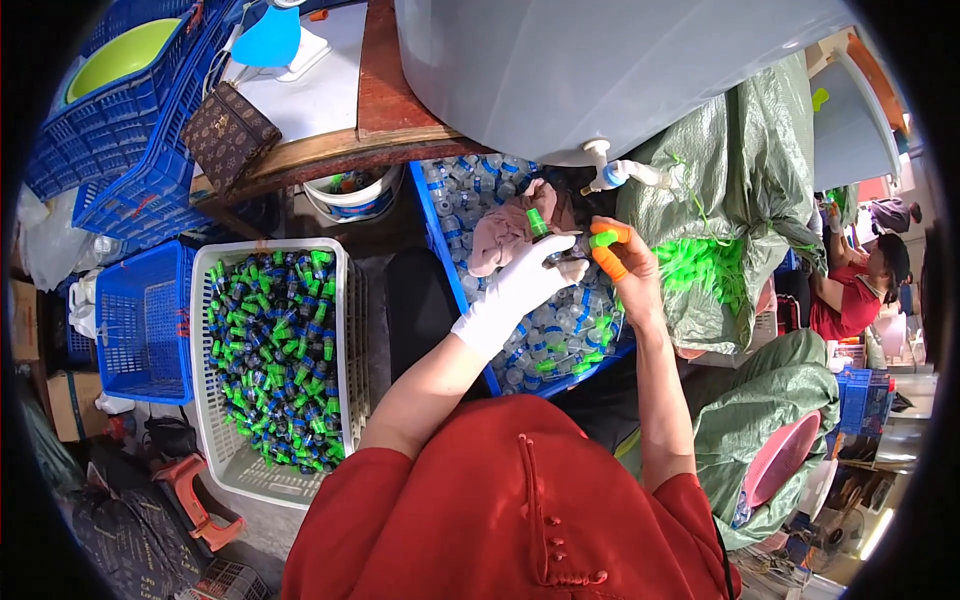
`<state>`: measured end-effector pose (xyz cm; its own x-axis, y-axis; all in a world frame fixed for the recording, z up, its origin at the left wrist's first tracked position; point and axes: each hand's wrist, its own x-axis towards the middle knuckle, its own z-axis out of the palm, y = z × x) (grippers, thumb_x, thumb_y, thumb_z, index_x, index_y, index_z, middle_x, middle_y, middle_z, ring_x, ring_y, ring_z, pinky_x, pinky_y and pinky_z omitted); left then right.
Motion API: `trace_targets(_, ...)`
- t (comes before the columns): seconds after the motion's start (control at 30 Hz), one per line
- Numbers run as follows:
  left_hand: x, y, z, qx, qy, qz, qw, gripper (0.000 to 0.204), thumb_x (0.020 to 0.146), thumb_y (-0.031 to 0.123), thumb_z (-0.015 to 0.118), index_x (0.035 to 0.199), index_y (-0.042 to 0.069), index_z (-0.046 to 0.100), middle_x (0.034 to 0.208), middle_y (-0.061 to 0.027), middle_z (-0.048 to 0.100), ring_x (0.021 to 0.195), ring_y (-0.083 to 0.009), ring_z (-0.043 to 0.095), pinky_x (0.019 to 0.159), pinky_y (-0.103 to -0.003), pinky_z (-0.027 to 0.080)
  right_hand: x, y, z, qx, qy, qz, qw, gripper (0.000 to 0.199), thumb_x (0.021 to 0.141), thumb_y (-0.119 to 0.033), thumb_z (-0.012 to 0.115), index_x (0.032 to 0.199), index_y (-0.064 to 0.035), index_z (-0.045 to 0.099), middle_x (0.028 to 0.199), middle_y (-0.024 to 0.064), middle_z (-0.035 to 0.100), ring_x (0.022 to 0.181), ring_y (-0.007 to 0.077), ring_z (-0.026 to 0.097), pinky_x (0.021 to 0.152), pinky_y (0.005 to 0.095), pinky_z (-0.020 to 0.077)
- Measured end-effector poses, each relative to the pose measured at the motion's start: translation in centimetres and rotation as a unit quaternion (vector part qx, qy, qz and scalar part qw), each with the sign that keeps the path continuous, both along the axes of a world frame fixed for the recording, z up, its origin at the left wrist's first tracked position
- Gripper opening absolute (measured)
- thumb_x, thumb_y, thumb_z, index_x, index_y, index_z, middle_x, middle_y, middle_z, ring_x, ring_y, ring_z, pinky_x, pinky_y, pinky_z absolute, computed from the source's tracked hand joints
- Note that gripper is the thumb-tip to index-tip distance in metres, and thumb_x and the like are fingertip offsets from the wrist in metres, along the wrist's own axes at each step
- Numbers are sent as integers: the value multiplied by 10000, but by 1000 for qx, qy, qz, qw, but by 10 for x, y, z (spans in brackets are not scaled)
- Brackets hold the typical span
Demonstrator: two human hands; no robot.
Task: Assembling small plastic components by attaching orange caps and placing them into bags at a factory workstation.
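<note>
Small bottle (572, 250) between two hands as I watch remotely, white-gloved left hand (525, 287) curled around it, orange-tipped right hand (638, 275) pinching a green cap (604, 239); pink cloth (498, 240) alongside; beneath, blue crate (433, 225) of clear bottles (540, 345)

Both forearms (425, 392) reach forward, fingers (608, 263) bent (left ones gloved).

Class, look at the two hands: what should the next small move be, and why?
Perhaps a gentle test twist of the green cap with the right hand: its orange-covered fingers pinch that cap, the white-gloved left hand is close beside it, and whether the cap is seated is unclear.
</note>
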<state>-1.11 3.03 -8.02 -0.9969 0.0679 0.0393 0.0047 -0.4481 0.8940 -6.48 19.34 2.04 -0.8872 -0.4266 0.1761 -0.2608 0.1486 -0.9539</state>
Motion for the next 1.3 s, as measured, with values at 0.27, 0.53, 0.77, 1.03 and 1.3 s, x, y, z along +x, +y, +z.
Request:
trace_targets(0.27, 6, -19, 23, 148, -50, -57, 986, 307, 870, 8, 649, 1155, -63, 561, 955, -98, 634, 829, -156, 650, 730, -270, 532, 15, -1, 43, 272, 125, 34, 953, 292, 802, -13, 731, 1073, -33, 625, 941, 55, 661, 916, 137, 640, 787, 296, 510)
trace_targets(0.53, 32, -8, 32, -40, -5, -58, 998, 304, 880, 29, 634, 1169, -42, 568, 936, -93, 621, 785, -154, 648, 714, -273, 536, 23, 17, 8, 164, 101, 78, 978, 256, 787, -73, 761, 993, -23, 619, 828, 80, 646, 751, 207, 652, 643, 342, 508)
trace_targets(0.77, 29, -14, 24, 81, -78, -15, 994, 319, 881, 77, 662, 1168, -35, 582, 902, -95, 650, 792, -165, 679, 704, -267, 547, 35, 8, 25, 340, 147, -28, 929, 267, 796, -164, 769, 961, -24, 613, 769, 112, 648, 664, 301, 640, 596, 366, 510)
trace_targets(1.03, 26, -14, 46, 70, -152, 10, 986, 297, 885, 78, 661, 1152, -39, 602, 877, -82, 670, 722, -161, 685, 657, -252, 558, 36, 14, 3, 363, 127, 19, 923, 293, 796, -237, 758, 959, -37, 617, 767, 111, 647, 669, 336, 635, 570, 384, 492)
trace_targets(1.3, 25, -11, 51, 14, -87, 12, 996, 269, 870, 53, 669, 1126, -15, 621, 882, -74, 672, 691, -134, 668, 650, -235, 545, 39, 11, 5, 283, -89, 36, 954, 228, 889, -240, 673, 918, -22, 610, 753, 110, 610, 641, 280, 600, 582, 380, 467)
